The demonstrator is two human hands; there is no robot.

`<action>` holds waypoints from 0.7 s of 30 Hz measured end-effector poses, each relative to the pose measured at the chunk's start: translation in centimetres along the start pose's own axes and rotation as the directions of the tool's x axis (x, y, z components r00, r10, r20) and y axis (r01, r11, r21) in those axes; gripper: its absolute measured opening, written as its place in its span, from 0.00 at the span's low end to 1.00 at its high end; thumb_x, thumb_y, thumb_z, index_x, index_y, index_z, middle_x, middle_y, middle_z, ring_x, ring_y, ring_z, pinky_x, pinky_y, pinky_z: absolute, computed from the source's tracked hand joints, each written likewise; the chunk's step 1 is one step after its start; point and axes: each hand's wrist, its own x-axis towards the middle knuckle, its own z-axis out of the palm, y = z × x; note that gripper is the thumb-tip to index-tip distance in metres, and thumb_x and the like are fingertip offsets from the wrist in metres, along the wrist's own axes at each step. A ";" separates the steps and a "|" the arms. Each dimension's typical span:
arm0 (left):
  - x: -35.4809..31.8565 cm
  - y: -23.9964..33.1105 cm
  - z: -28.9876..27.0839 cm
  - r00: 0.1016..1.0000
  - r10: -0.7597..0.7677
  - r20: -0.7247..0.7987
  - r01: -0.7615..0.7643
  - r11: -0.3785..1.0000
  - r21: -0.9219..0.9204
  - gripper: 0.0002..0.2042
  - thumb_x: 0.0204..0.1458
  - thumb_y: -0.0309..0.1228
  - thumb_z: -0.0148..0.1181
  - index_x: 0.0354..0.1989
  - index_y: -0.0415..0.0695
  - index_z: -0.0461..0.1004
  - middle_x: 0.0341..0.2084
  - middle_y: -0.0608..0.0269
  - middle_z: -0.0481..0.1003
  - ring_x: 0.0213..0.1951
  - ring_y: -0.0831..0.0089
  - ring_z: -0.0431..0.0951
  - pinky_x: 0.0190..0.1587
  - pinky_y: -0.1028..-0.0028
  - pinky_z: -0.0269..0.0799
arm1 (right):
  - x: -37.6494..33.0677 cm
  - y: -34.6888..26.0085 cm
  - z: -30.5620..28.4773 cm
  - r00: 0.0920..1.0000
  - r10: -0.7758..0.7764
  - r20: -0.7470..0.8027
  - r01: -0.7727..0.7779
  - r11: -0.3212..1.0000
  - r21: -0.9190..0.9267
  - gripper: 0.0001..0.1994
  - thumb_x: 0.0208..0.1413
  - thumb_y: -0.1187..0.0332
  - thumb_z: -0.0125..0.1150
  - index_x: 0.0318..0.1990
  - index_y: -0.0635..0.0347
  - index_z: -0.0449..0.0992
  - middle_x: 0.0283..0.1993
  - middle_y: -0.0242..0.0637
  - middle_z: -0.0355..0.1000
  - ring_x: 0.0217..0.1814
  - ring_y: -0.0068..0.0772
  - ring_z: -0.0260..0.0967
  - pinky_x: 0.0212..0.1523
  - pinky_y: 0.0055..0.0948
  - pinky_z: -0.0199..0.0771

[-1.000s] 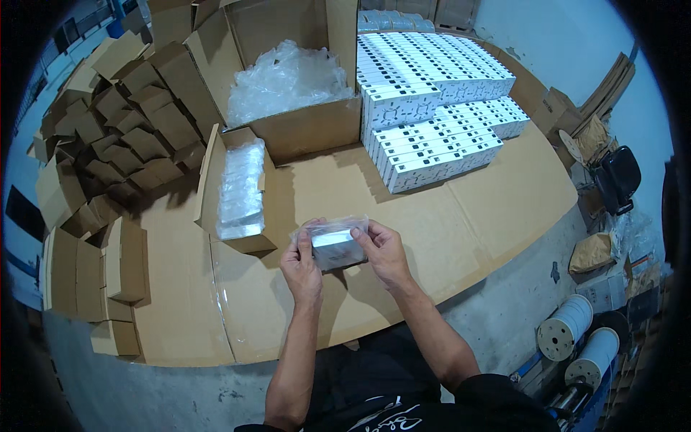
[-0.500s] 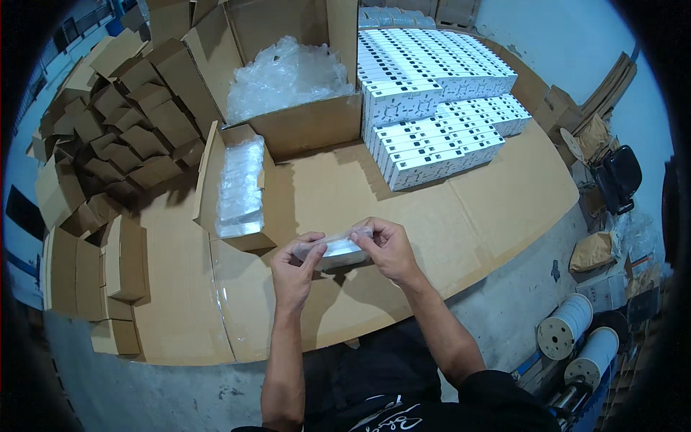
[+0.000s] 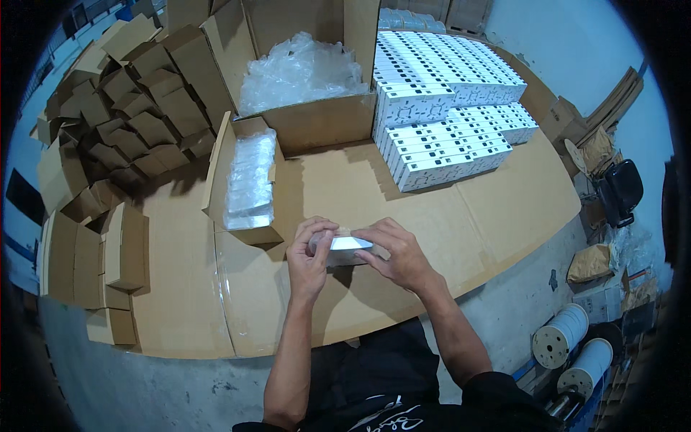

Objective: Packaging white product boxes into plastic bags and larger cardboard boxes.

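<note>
A small white box (image 3: 350,243) in a clear plastic bag is held between my two hands above the cardboard-covered table. My left hand (image 3: 308,261) grips its left end, thumb toward me. My right hand (image 3: 400,253) pinches the right end between thumb and fingers. Beyond my left hand stands an open narrow carton (image 3: 260,235), holding a row of clear-bagged packs (image 3: 250,180). The underside of the held box is mostly hidden.
Behind the narrow carton, a large open carton (image 3: 320,122) holds a heap of clear plastic bags (image 3: 302,72). White printed boxes (image 3: 453,155) are stacked at the back right. Several open brown cartons (image 3: 137,115) pile up on the left. Cable reels (image 3: 560,336) stand at the lower right.
My fingers have shifted from the bag's upper edge to the ends of the box, and its white top shows more. The whole view has shifted slightly.
</note>
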 end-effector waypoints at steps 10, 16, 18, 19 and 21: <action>-1.2 0.7 -1.6 0.967 -0.249 0.060 0.230 0.946 0.227 0.10 0.68 0.31 0.55 0.39 0.38 0.78 0.30 0.70 0.75 0.33 0.83 0.70 0.37 0.80 0.67 | 1.1 -1.1 -2.4 0.959 0.085 0.270 -0.063 0.994 -0.086 0.12 0.53 0.74 0.70 0.44 0.63 0.78 0.39 0.43 0.75 0.38 0.45 0.75 0.40 0.38 0.77; -1.8 -1.6 -1.7 0.972 -0.236 -0.014 0.237 0.971 0.039 0.08 0.64 0.29 0.58 0.44 0.35 0.76 0.31 0.64 0.77 0.33 0.79 0.76 0.37 0.76 0.73 | 1.1 -0.1 -2.5 0.965 0.095 0.246 -0.096 0.995 -0.007 0.12 0.53 0.75 0.69 0.45 0.64 0.78 0.37 0.42 0.75 0.34 0.38 0.75 0.37 0.33 0.77; -2.1 -1.3 -1.7 0.980 -0.193 -0.056 0.194 0.981 0.015 0.10 0.64 0.28 0.59 0.47 0.34 0.75 0.34 0.62 0.78 0.34 0.77 0.79 0.39 0.76 0.74 | 1.2 0.4 -2.6 0.968 0.098 0.232 -0.099 0.995 -0.007 0.12 0.53 0.75 0.70 0.45 0.65 0.78 0.38 0.41 0.76 0.33 0.36 0.75 0.36 0.32 0.77; -2.5 -0.8 -2.0 0.987 -0.157 -0.036 0.161 0.969 0.189 0.11 0.62 0.26 0.59 0.49 0.34 0.74 0.39 0.57 0.78 0.40 0.70 0.80 0.44 0.72 0.75 | 1.3 0.6 -2.6 0.979 0.103 0.175 -0.107 0.994 0.013 0.11 0.54 0.76 0.69 0.45 0.65 0.78 0.37 0.42 0.76 0.33 0.36 0.75 0.36 0.32 0.76; -3.3 -0.3 -2.5 0.992 -0.122 -0.018 0.120 0.925 0.361 0.13 0.60 0.24 0.60 0.52 0.34 0.72 0.44 0.52 0.78 0.46 0.63 0.81 0.49 0.68 0.75 | 1.4 1.1 -2.2 0.988 0.101 0.121 -0.106 0.994 0.040 0.10 0.54 0.76 0.68 0.44 0.66 0.78 0.37 0.43 0.75 0.33 0.37 0.74 0.37 0.33 0.76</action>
